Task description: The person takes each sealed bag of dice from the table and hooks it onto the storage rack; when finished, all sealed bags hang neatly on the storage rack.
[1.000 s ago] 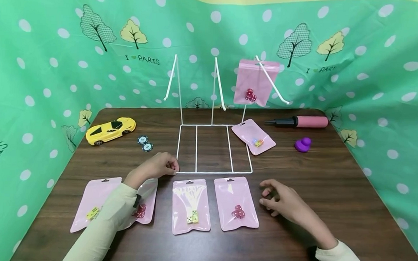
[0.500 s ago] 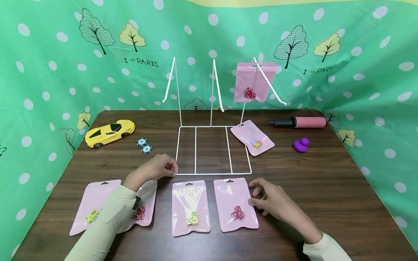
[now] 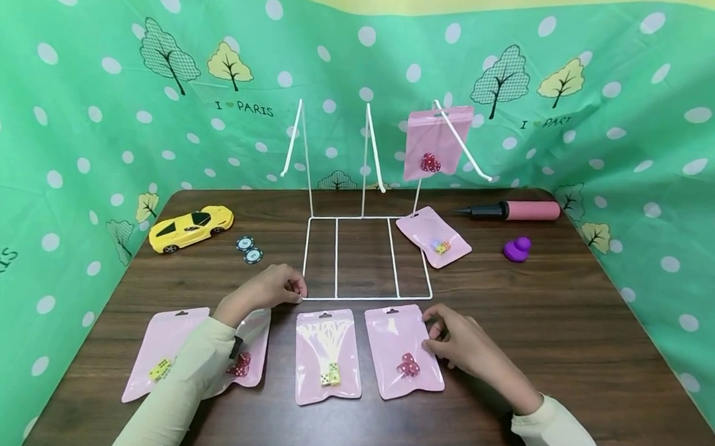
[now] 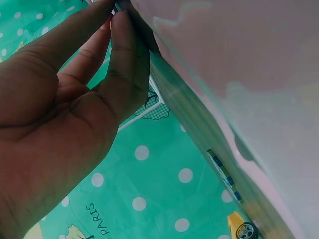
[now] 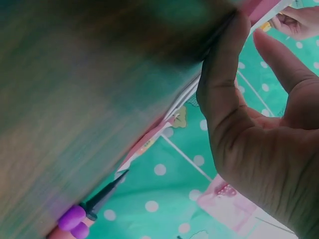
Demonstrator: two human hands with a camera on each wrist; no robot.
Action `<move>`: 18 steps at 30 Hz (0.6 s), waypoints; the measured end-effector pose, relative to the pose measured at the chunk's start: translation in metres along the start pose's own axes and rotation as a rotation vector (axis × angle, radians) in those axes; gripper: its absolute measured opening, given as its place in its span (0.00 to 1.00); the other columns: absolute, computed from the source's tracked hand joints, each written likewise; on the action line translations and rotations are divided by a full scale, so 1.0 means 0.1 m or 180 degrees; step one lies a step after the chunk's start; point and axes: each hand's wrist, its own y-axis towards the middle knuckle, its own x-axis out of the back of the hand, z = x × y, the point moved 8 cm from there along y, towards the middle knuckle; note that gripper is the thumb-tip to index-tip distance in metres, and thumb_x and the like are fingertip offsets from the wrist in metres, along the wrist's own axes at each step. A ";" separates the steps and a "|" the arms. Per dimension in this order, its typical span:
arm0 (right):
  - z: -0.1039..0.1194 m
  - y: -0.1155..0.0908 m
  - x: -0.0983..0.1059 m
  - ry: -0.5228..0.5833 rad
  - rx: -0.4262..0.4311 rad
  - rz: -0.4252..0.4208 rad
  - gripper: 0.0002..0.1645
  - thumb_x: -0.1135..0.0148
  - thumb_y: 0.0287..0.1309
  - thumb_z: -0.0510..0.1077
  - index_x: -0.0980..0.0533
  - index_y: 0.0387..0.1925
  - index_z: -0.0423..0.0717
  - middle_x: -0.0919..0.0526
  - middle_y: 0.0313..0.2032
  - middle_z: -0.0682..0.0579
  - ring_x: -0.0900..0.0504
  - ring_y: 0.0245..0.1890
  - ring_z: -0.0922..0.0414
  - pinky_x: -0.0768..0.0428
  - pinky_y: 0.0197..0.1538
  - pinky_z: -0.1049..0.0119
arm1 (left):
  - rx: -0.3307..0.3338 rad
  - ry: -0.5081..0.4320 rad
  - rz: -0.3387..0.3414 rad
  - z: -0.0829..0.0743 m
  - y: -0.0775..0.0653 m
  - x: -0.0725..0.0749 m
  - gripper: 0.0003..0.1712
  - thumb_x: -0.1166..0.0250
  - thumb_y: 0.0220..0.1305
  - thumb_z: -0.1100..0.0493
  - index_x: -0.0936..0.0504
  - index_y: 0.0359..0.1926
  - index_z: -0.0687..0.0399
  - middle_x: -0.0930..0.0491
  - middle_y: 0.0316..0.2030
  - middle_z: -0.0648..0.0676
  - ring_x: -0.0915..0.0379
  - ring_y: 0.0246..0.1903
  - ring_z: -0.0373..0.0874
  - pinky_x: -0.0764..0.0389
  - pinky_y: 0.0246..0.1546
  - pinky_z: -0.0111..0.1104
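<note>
My left hand (image 3: 271,287) pinches the front left corner of a white wire rack (image 3: 384,299); in the left wrist view its thumb and fingertips meet near the top edge. My right hand (image 3: 463,341) is at the right edge of a pink zip bag (image 3: 391,334) with red dice, its thumb and forefinger apart in the right wrist view. Left of that bag lies a pink bag with yellow dice (image 3: 326,335). Under the left forearm, two more pink bags are partly hidden, one with yellow dice (image 3: 161,369), one with red dice (image 3: 241,364).
A pink bag with red dice (image 3: 435,143) hangs on the rack's right hook. Another bag with colourful dice (image 3: 433,236) lies over the base's right edge. Beyond are a yellow toy car (image 3: 191,230), two poker chips (image 3: 249,249), a pink hand pump (image 3: 528,210) and a purple duck (image 3: 517,249).
My right hand has moved left from the bare table to the edge of the bag with red dice. My left hand has stayed at the rack's corner.
</note>
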 end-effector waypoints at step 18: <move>0.05 0.01 0.02 -0.0194 0.0216 -0.0170 0.23 0.34 0.54 0.27 0.21 0.52 0.42 0.23 0.29 0.58 0.26 0.24 0.61 0.27 0.27 0.67 | 0.0021 0.0023 -0.0022 0.01 0.02 -0.01 0.08 0.28 0.68 0.71 0.14 0.33 0.56 0.18 0.30 0.49 0.26 0.32 0.40 0.22 0.37 0.34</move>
